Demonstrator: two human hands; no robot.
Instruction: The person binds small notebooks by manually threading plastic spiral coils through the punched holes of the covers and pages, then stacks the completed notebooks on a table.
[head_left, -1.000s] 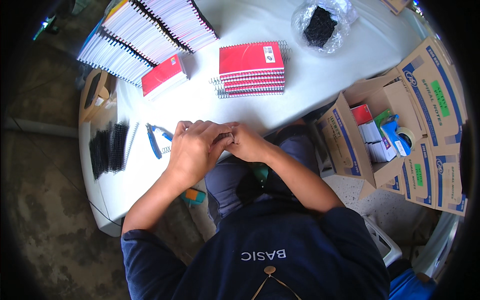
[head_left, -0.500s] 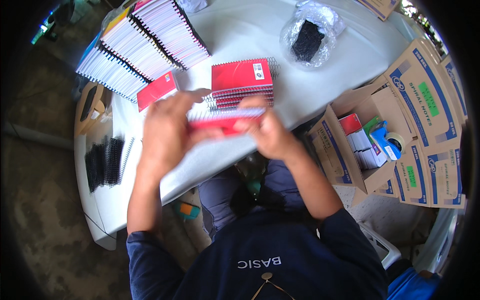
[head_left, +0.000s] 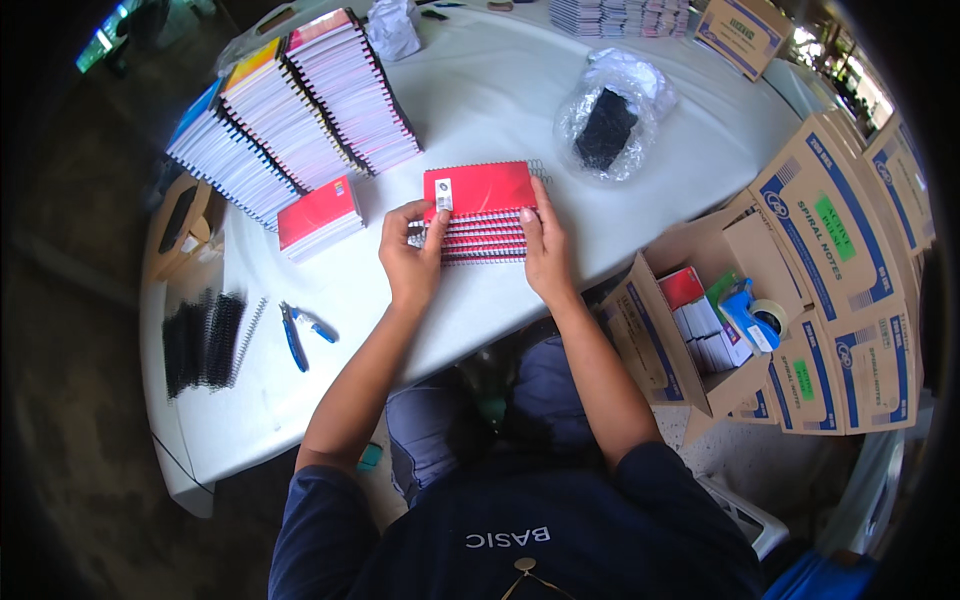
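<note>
A stack of red spiral notebooks stands on the white table in front of me, its top notebook [head_left: 490, 185] lying flat with a white label at the left. My left hand [head_left: 415, 250] grips the left side of that notebook, thumb on top beside the label. Around its right edge, my right hand [head_left: 545, 245] has its thumb on the near side and its fingers along the edge. Below, the several wire-bound edges of the other notebooks [head_left: 485, 245] show between my hands. To the left lies a smaller pile of red-covered pads [head_left: 318, 215].
Blue-handled cutting pliers [head_left: 297, 340] and black spiral coils [head_left: 205, 340] lie at the left. Tall stacks of bound notebooks [head_left: 300, 110] rise behind. A clear plastic bag [head_left: 620, 120] holds something black. An open carton [head_left: 650, 330] with a tape dispenser [head_left: 745, 315] stands right, beside more cartons [head_left: 830, 220].
A red notebook held raised and tilted between both hands has come down onto the stack. My hands moved away from me, the left also rightward, uncovering the pliers.
</note>
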